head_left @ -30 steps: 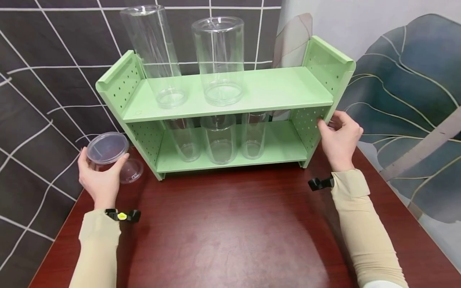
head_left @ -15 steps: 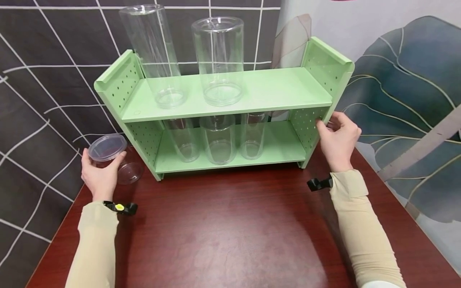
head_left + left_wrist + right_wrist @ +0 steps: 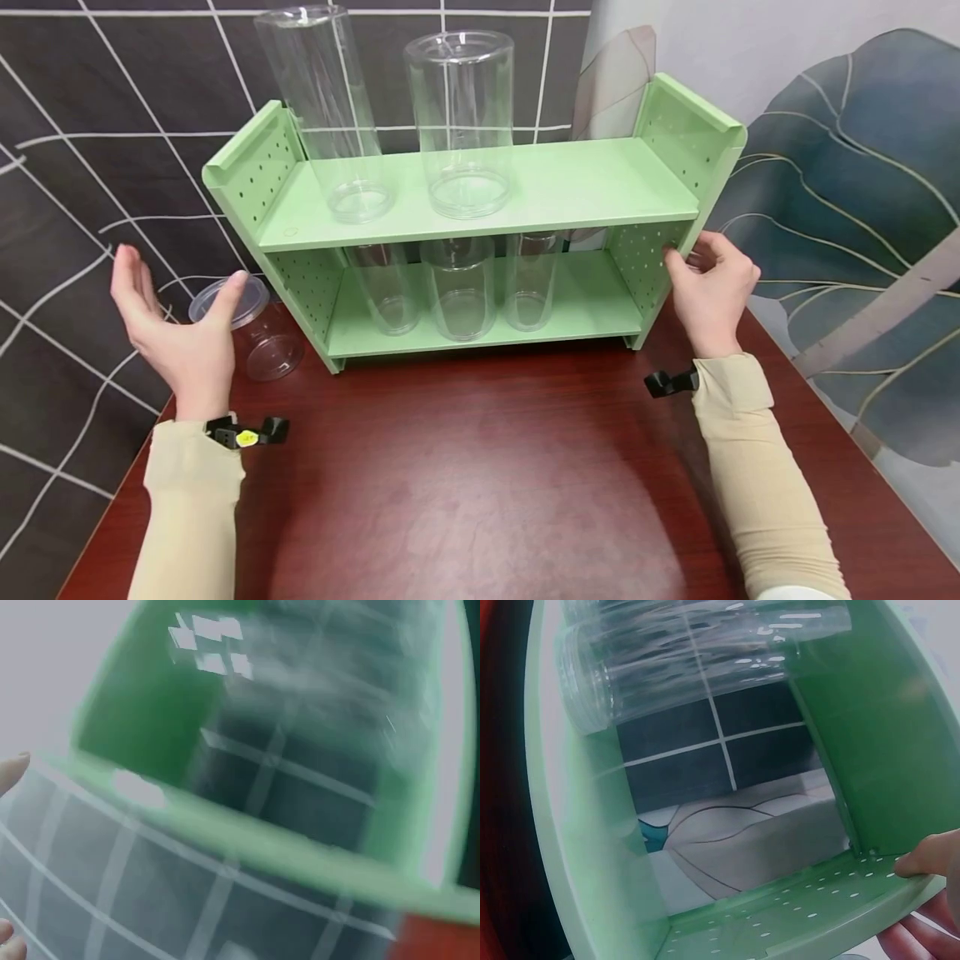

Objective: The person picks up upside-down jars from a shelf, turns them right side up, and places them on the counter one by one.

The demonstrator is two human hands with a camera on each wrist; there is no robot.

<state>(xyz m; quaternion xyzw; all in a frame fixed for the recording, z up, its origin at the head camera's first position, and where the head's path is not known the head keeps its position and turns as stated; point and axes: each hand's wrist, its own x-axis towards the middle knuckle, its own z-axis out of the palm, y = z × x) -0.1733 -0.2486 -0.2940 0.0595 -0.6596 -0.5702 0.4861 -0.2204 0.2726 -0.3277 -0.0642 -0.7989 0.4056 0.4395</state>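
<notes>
Left hand (image 3: pixel 176 337) spread wide, thumb and fingers well apart; thumb overlaps the rim of a lidded clear jar (image 3: pixel 258 333), contact uncertain. Jar on the red-brown counter (image 3: pixel 465 483), just left of a green two-tier rack (image 3: pixel 600 187). Right hand (image 3: pixel 712 292) pinches the front edge of the rack's right side panel, thumb on the inner face. Two tall clear cylinders (image 3: pixel 461 125) on the upper tier, three more clear containers (image 3: pixel 457 300) below. Left wrist view blurred.
</notes>
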